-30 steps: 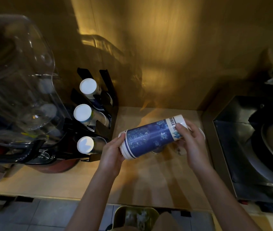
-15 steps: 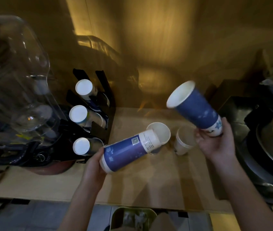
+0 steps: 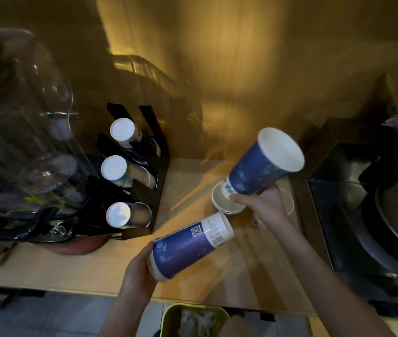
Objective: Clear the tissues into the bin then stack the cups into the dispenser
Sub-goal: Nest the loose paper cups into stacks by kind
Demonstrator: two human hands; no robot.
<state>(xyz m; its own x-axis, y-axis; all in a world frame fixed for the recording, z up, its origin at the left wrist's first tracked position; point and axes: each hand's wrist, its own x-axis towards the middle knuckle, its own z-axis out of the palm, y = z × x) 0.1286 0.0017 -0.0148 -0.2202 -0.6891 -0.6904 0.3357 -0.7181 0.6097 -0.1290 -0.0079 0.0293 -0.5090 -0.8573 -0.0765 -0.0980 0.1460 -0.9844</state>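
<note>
With your left hand (image 3: 137, 271) gripping one blue paper cup stack (image 3: 190, 251) and your right hand (image 3: 264, 203) another (image 3: 261, 166) above the wooden counter (image 3: 95, 268), nest them squarely before loading the black cup dispenser (image 3: 142, 173).

Dim amber light on wood wall (image 3: 217, 57), tan countertop (image 3: 71, 268), grey tile floor (image 3: 47, 314) below.

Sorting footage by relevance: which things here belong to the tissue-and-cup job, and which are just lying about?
Part of the job:
- blue cup in the right hand
- blue cup stack in the left hand
- white cups on the counter
- black dispenser
- green bin holding tissues

Lying about:
- clear water bottle
- metal pots
</note>
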